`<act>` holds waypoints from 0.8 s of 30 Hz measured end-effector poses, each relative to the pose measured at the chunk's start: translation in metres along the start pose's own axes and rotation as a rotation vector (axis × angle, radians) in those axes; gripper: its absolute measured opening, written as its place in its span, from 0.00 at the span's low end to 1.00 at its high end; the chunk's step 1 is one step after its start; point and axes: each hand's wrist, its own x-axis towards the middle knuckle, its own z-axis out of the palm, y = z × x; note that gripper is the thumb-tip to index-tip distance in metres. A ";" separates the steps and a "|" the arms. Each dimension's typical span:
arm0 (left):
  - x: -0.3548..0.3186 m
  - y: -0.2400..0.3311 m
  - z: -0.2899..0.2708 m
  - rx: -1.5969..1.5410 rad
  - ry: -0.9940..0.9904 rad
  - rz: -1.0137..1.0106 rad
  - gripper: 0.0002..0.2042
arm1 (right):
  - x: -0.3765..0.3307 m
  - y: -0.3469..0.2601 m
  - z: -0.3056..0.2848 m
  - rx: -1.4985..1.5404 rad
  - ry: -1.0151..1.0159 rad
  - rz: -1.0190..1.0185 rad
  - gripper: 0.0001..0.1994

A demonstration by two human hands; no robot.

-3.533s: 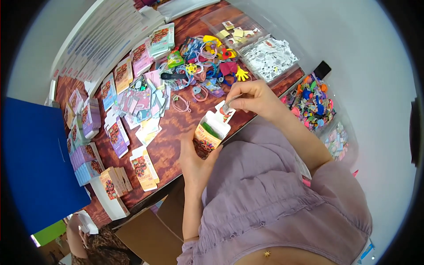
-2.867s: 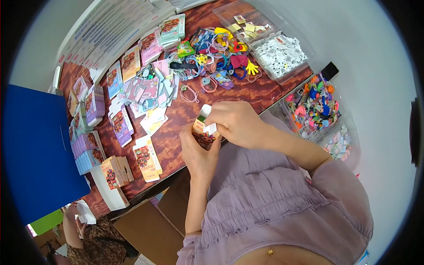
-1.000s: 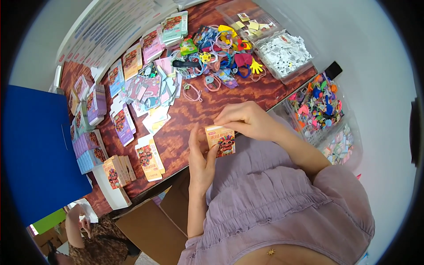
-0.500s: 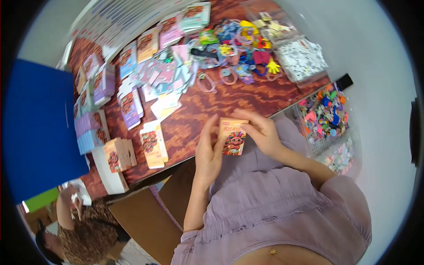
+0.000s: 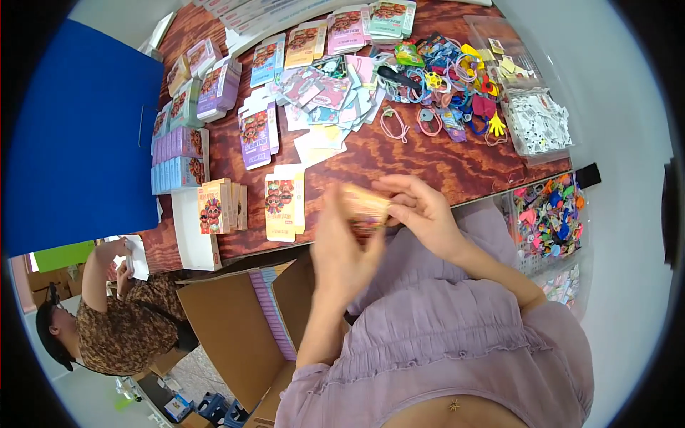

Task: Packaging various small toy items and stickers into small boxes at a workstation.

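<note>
Currently, the orange box (image 5: 367, 207) sits between gripping left fingers (image 5: 333, 208) and right fingers (image 5: 404, 213) pinching its edge.

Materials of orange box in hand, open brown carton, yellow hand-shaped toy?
Orange box: likely printed paperboard, flat faces; blur hides finish.
Brown carton: apparently matte cardboard, plain stiff flaps.
Yellow toy: probably plastic or rubber, uniform bright colour; gloss unclear.

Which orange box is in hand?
The blurred orange box in the left hand, its edge at the right hand; the other orange boxes sit untouched.
</note>
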 end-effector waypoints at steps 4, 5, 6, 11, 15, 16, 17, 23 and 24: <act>0.021 -0.047 -0.091 0.150 0.358 -0.173 0.35 | 0.007 -0.002 -0.003 -0.257 0.002 0.022 0.14; 0.027 -0.059 -0.113 0.148 0.444 -0.235 0.34 | 0.006 0.003 -0.005 -0.256 -0.003 0.022 0.14; 0.034 -0.077 -0.133 0.253 0.431 -0.231 0.34 | 0.005 0.009 -0.007 -0.278 -0.042 0.059 0.12; 0.047 -0.117 -0.138 0.828 0.520 0.013 0.36 | 0.001 0.013 0.003 -0.302 -0.069 0.037 0.08; 0.025 -0.095 -0.068 0.195 0.231 -0.102 0.39 | 0.001 0.013 0.000 -0.305 -0.011 0.021 0.07; 0.024 -0.089 -0.049 0.294 0.195 -0.108 0.40 | 0.001 0.015 -0.001 -0.284 -0.033 0.034 0.07; 0.026 -0.090 -0.031 0.389 0.158 -0.107 0.41 | 0.002 0.016 -0.001 -0.268 -0.049 0.043 0.08; 0.025 -0.102 -0.025 0.438 0.161 -0.246 0.42 | 0.002 0.015 0.005 -0.355 -0.119 0.031 0.07; 0.027 -0.100 -0.029 0.376 0.228 -0.266 0.41 | 0.002 0.014 0.004 -0.356 -0.110 0.026 0.07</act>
